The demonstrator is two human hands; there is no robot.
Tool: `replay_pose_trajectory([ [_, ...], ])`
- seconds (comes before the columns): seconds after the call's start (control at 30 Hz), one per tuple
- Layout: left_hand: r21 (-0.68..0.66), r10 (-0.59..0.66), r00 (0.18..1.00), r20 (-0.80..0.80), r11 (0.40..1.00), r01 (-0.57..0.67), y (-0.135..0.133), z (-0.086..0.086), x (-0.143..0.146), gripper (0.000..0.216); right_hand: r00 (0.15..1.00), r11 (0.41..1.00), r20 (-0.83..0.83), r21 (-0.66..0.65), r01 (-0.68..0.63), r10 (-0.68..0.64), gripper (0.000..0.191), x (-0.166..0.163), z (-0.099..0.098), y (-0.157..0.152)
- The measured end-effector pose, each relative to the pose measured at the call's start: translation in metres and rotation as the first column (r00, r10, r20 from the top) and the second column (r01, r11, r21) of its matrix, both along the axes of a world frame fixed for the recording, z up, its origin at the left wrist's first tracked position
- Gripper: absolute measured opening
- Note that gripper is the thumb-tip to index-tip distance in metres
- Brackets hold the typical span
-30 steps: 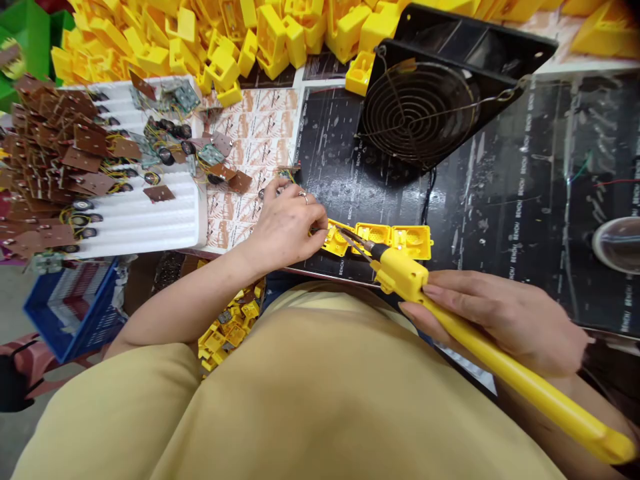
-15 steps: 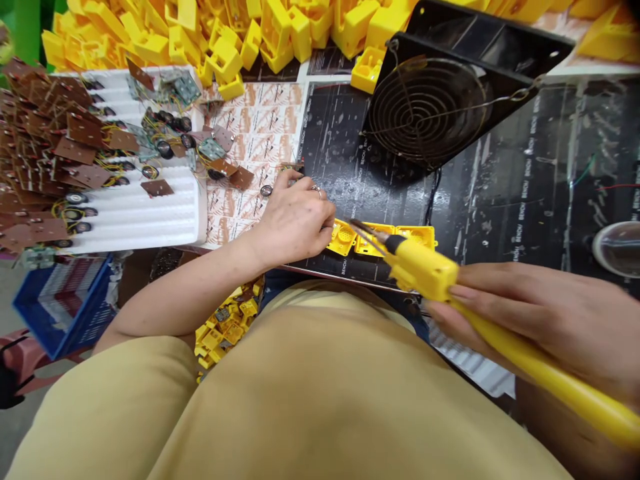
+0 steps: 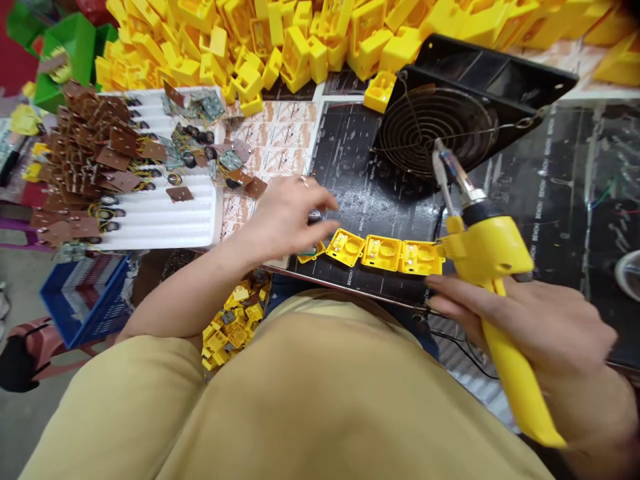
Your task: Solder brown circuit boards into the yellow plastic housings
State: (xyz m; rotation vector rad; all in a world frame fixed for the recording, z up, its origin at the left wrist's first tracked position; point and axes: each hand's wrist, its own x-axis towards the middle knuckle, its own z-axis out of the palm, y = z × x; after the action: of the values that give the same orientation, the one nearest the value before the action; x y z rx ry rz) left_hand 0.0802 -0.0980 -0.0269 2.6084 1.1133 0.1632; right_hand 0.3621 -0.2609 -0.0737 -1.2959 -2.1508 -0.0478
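My right hand (image 3: 545,327) is wrapped round the yellow handle of a soldering gun (image 3: 495,250). Its metal tip and a thin feed tube point up and away, in front of the fan. Over the left end of a row of small yellow plastic cases (image 3: 381,253) is my left hand (image 3: 290,217), thumb and forefinger apart. In the gap between them shows a small round dark part (image 3: 314,215); whether the fingers touch it I cannot tell. The leftmost case (image 3: 313,252), partly under the hand, has something greenish in it. Speaker-hole patterns show in the other cases.
A black fan (image 3: 433,133) with a wire grille stands beyond the cases. At left, a white ridged tray (image 3: 170,217) bears brown circuit boards (image 3: 95,147) with wires and round parts. Yellow cases (image 3: 300,50) are heaped along the back. A blue crate (image 3: 85,300) stands below left.
My right hand has swung the soldering gun's tip up and away from the yellow cases. My left hand has opened its fingers, uncovering more of the cases. The whole view has shifted slightly.
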Motion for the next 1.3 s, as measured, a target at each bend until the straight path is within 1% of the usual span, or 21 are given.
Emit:
replay_pose_trajectory([
  [0.07, 0.045, 0.15, 0.984, 0.093, 0.987, -0.155, 0.019, 0.01, -0.017, 0.026, 0.994, 0.991, 0.081, 0.108, -0.077, 0.068, 0.031, 0.001, -0.009, 0.014],
  [0.13, 0.06, 0.252, 0.962, 0.106, 0.964, -0.259, 0.042, 0.011, -0.03, 0.026, 0.99, 0.989, 0.118, 0.12, -0.085, 0.071, 0.031, 0.0, -0.015, 0.027],
  [0.17, 0.028, 0.268, 0.959, 0.096, 0.962, -0.272, 0.053, 0.007, -0.033, 0.026, 0.989, 0.99, 0.122, 0.107, -0.096, 0.082, 0.031, -0.001, -0.016, 0.033],
  [0.27, -0.196, 0.243, 0.965, 0.095, 0.955, -0.221, 0.078, -0.018, -0.029, 0.03, 0.98, 0.98, 0.089, 0.078, -0.185, 0.178, 0.026, -0.01, -0.02, 0.048],
  [0.33, -0.314, 0.237, 0.957, 0.165, 0.933, -0.177, 0.085, -0.035, -0.022, 0.029, 0.972, 0.972, 0.033, 0.027, -0.234, 0.233, 0.025, -0.015, -0.024, 0.052],
  [0.43, -0.365, 0.261, 0.909, 0.325, 0.921, -0.134, 0.081, -0.044, -0.019, 0.028, 0.973, 0.972, -0.044, -0.047, -0.229, 0.227, 0.026, -0.022, -0.034, 0.051],
  [0.5, -0.381, 0.279, 0.863, 0.42, 0.918, -0.111, 0.072, -0.035, -0.021, 0.035, 0.982, 0.982, -0.065, -0.063, -0.179, 0.175, 0.027, -0.029, -0.041, 0.05],
  [0.6, -0.418, 0.329, 0.788, 0.521, 0.903, -0.1, 0.06, -0.011, -0.023, 0.042, 0.99, 0.991, -0.072, -0.054, -0.123, 0.119, 0.029, -0.046, -0.047, 0.055],
  [0.7, -0.468, 0.408, 0.661, 0.63, 0.878, -0.097, 0.056, 0.009, -0.021, 0.033, 0.986, 0.988, -0.075, -0.022, -0.151, 0.149, 0.031, -0.063, -0.043, 0.063],
  [0.73, -0.478, 0.423, 0.611, 0.669, 0.874, -0.081, 0.056, 0.012, -0.02, 0.028, 0.985, 0.988, -0.074, 0.005, -0.154, 0.154, 0.035, -0.066, -0.039, 0.065],
  [0.77, -0.486, 0.418, 0.592, 0.689, 0.872, -0.051, 0.057, 0.013, -0.02, 0.025, 0.986, 0.988, -0.073, 0.041, -0.146, 0.149, 0.039, -0.068, -0.034, 0.065],
  [0.8, -0.486, 0.381, 0.627, 0.68, 0.874, -0.004, 0.058, 0.012, -0.02, 0.022, 0.988, 0.988, -0.075, 0.081, -0.128, 0.134, 0.042, -0.067, -0.028, 0.065],
  [0.83, -0.472, 0.295, 0.711, 0.638, 0.88, 0.059, 0.057, 0.01, -0.019, 0.021, 0.99, 0.987, -0.078, 0.118, -0.105, 0.114, 0.043, -0.065, -0.021, 0.063],
  [0.9, -0.396, 0.018, 0.896, 0.443, 0.901, 0.177, 0.051, 0.002, -0.018, 0.02, 0.993, 0.983, -0.087, 0.171, -0.067, 0.083, 0.037, -0.059, -0.007, 0.058],
  [0.93, -0.333, -0.11, 0.945, 0.307, 0.918, 0.215, 0.046, -0.002, -0.016, 0.02, 0.993, 0.982, -0.088, 0.18, -0.062, 0.079, 0.034, -0.055, -0.001, 0.055],
  [0.97, -0.25, -0.191, 0.964, 0.185, 0.939, 0.234, 0.039, -0.005, -0.013, 0.019, 0.993, 0.981, -0.088, 0.184, -0.063, 0.08, 0.03, -0.052, 0.005, 0.052],
  [1.0, -0.162, -0.223, 0.97, 0.098, 0.958, 0.237, 0.032, -0.009, -0.009, 0.019, 0.992, 0.981, -0.085, 0.18, -0.071, 0.088, 0.027, -0.048, 0.01, 0.049],
  [1.07, -0.046, -0.215, 0.977, 0.014, 0.975, 0.215, 0.019, -0.013, -0.003, 0.019, 0.991, 0.982, -0.075, 0.164, -0.094, 0.107, 0.022, -0.041, 0.017, 0.042],
  [1.13, -0.02, -0.201, 0.98, 0.009, 0.979, 0.201, 0.012, -0.013, 0.002, 0.019, 0.992, 0.988, -0.067, 0.126, -0.094, 0.103, 0.032, -0.032, 0.019, 0.031],
  [1.23, -0.073, -0.117, 0.988, 0.098, 0.99, 0.124, 0.019, -0.007, -0.001, 0.017, 0.995, 0.997, -0.104, 0.071, 0.019, -0.012, 0.055, -0.018, 0.013, 0.013],
  [1.3, -0.157, -0.003, 0.979, 0.203, 0.987, 0.035, 0.031, -0.002, -0.01, 0.019, 0.982, 0.989, -0.124, 0.008, 0.145, -0.143, 0.052, -0.012, 0.006, 0.004],
])
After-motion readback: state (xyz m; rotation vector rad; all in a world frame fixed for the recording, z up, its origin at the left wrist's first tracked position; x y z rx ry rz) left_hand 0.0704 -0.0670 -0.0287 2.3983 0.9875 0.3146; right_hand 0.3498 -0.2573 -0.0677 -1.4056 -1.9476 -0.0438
